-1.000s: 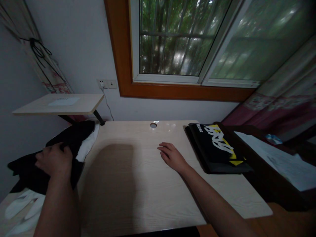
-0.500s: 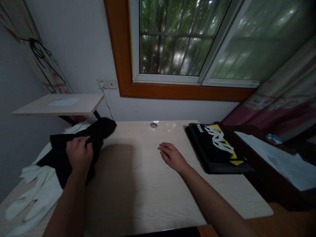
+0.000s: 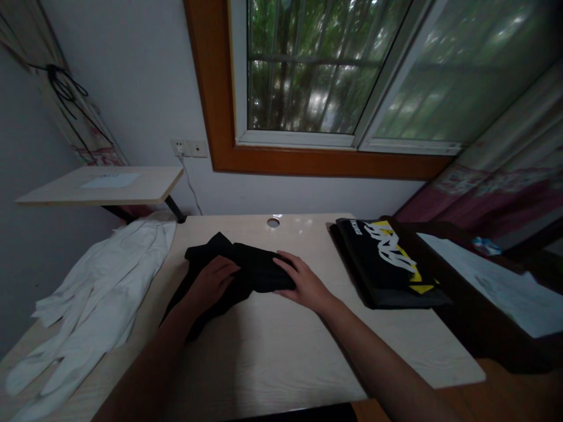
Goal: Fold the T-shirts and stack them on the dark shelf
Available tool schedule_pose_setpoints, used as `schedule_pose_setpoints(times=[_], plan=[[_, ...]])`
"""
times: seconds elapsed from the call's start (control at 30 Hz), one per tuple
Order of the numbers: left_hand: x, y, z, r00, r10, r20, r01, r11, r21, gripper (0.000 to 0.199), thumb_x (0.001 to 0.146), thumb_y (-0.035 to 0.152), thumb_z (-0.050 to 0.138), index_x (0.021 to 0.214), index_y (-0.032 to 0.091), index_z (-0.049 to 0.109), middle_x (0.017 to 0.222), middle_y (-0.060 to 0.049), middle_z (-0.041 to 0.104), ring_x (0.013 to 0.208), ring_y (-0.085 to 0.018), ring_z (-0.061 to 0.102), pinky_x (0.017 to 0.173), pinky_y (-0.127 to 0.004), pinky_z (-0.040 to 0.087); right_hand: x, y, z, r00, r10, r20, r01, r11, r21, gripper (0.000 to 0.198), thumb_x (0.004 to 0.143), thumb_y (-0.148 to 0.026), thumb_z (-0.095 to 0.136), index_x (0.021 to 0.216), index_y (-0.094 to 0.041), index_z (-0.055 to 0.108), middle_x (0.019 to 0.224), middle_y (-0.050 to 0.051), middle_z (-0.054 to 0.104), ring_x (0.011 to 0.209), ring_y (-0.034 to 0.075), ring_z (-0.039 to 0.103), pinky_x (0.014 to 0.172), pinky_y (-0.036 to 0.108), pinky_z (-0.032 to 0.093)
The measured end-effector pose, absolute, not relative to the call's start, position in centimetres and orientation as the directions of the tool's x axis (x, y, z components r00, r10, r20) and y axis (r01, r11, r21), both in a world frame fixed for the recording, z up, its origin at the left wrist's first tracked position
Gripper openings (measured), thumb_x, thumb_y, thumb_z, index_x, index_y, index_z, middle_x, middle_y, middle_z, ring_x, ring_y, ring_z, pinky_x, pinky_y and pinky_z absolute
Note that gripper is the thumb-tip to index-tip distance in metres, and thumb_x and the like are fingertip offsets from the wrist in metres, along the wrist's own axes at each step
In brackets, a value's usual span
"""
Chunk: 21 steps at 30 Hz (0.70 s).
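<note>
A crumpled black garment [image 3: 259,266] is over the middle of the desk; its exact kind does not show. My left hand [image 3: 213,281] is closed on its left part, fingers bunched in the fabric. At the garment's right end, my right hand [image 3: 305,284] has its fingers over the cloth and its thumb at the lower edge, taking hold of it. To the left lies a loose heap of white clothing [image 3: 109,275], apart from both hands.
A folded stack of dark clothes [image 3: 387,264] with a white and yellow print sits on the right of the desk [image 3: 281,351]. A small raised shelf [image 3: 153,181] overhangs the back left. Beyond the right edge is a dark surface with a pale sheet [image 3: 484,281].
My left hand has carried the black garment rightward off the white clothing to the middle of the desk. My right hand, earlier bare above the desk, now meets the garment's right end.
</note>
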<state>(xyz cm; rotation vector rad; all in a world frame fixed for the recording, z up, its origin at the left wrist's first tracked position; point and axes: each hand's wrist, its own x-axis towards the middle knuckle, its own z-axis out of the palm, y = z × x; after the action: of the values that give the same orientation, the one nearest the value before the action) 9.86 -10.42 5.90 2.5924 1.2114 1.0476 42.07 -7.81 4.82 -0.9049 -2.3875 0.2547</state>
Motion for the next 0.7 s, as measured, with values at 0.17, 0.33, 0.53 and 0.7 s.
schedule_pose_setpoints(times=[0.17,0.33,0.53,0.7], plan=[[12.0,-10.8,6.3,0.535,0.656,0.532,0.568,-0.746,0.348,0.026,0.099,0.019,0.051,0.120,0.023,0.065,0.111,-0.008,0.068,0.105,-0.021,0.061,0.094,-0.039,0.054,41.6,-7.9,4.4,-0.680,0.624,0.384,0.482,0.776,-0.407,0.056,0.081,-0.007,0.064,0.133,-0.028,0.061,0.127,0.007,0.069,0.116,0.026,0.062,0.100,0.045,0.051],[10.6,-10.4,6.3,0.477,0.735,0.481,0.664,-0.660,0.350,0.043,0.101,0.027,0.048,0.144,0.028,0.049,0.138,-0.008,0.059,0.128,-0.024,0.054,0.111,-0.047,0.046,42.7,-6.8,3.1,-0.364,0.824,0.434,0.441,0.563,-0.699,0.037,0.084,-0.012,0.057,0.115,-0.025,0.071,0.110,0.005,0.075,0.102,0.023,0.069,0.092,0.039,0.053],[8.5,-9.2,4.6,0.306,0.836,0.455,0.770,-0.498,0.398,0.049,0.101,0.037,0.046,0.148,0.023,0.042,0.141,-0.010,0.056,0.131,-0.025,0.051,0.112,-0.048,0.045,44.2,-5.6,2.8,0.096,0.933,0.348,0.180,0.327,-0.928,0.029,0.082,-0.025,0.061,0.110,-0.021,0.071,0.107,0.005,0.075,0.102,0.024,0.067,0.096,0.040,0.051],[8.5,-8.6,3.8,0.396,0.793,0.463,0.761,-0.566,0.318,0.032,0.102,0.034,0.045,0.127,0.025,0.064,0.126,-0.007,0.066,0.130,-0.026,0.051,0.112,-0.052,0.045,44.8,-5.1,3.3,0.271,0.889,0.369,0.102,0.354,-0.930,0.035,0.087,-0.033,0.060,0.119,-0.021,0.066,0.124,0.009,0.068,0.119,0.026,0.060,0.111,0.048,0.040]])
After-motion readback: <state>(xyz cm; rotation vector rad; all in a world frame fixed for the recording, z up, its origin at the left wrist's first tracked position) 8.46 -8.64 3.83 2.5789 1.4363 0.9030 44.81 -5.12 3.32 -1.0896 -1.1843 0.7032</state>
